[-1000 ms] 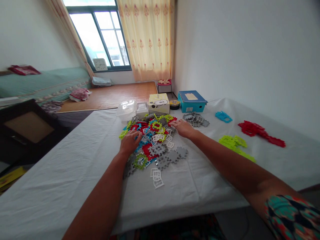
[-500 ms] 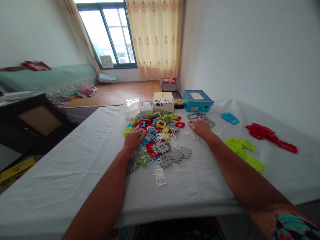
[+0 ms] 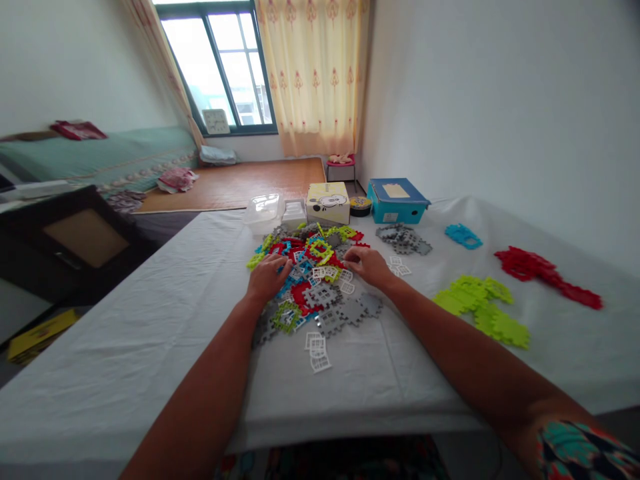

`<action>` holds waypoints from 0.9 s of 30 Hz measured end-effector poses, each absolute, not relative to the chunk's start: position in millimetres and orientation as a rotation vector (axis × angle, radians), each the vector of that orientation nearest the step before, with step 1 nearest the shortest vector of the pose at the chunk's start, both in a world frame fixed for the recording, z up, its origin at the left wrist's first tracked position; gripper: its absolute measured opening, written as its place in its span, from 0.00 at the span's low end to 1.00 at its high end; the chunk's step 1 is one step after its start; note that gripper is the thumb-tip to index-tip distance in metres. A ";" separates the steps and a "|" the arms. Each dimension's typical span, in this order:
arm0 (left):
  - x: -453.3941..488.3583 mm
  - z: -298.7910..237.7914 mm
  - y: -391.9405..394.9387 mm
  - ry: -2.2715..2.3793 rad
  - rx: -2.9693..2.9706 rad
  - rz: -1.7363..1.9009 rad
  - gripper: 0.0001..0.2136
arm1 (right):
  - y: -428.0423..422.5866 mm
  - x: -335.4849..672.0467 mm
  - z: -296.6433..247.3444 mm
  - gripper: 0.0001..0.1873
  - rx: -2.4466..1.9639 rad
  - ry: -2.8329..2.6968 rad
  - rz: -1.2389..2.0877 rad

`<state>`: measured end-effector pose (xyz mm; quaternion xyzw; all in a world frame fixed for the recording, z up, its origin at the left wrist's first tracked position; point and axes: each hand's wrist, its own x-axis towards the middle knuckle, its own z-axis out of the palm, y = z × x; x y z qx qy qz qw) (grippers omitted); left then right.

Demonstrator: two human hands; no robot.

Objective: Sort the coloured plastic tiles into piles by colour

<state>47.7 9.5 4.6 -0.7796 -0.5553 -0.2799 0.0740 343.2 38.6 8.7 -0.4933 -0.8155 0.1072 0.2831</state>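
Note:
My left hand (image 3: 269, 273) rests at the left side of a mixed heap of interlocking plastic plates, its fingers laid over the pieces. Over the right part of the heap is my right hand (image 3: 369, 265); its thumb and fingertips are pinched at a small white lattice window piece, mostly covered by the fingers. Grey toothed plates (image 3: 330, 321) lie at the heap's near side, with red, blue and green ones behind. More white window pieces (image 3: 317, 350) form a short row in front. Others (image 3: 399, 265) lie to the right of my right hand.
Grey plates (image 3: 404, 239), a blue plate (image 3: 463, 235), green plates (image 3: 480, 300) and red plates (image 3: 547, 273) lie in groups to the right. A clear plastic container (image 3: 264, 210), a yellow box (image 3: 328, 202), a round tin (image 3: 360, 207) and a blue box (image 3: 397, 200) stand behind.
My right hand has moved left from the small group of white window pieces to the heap. The group it left is now uncovered. My left hand stays in place.

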 end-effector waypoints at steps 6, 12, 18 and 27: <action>48.4 6.1 9.0 -1.646 -2.338 -0.878 0.18 | 48.0 396.1 23.2 0.10 -1.494 -2.069 0.210; 51.3 9.8 6.2 -1.643 -2.350 -0.854 0.18 | 37.2 393.0 22.3 0.14 -1.438 -2.195 0.134; 51.7 10.7 5.3 -1.685 -2.339 -0.849 0.18 | 17.9 347.4 7.0 0.16 -1.436 -2.272 0.337; 51.4 10.2 5.8 -1.660 -2.345 -0.878 0.18 | 38.5 390.6 22.9 0.09 -1.431 -2.204 0.290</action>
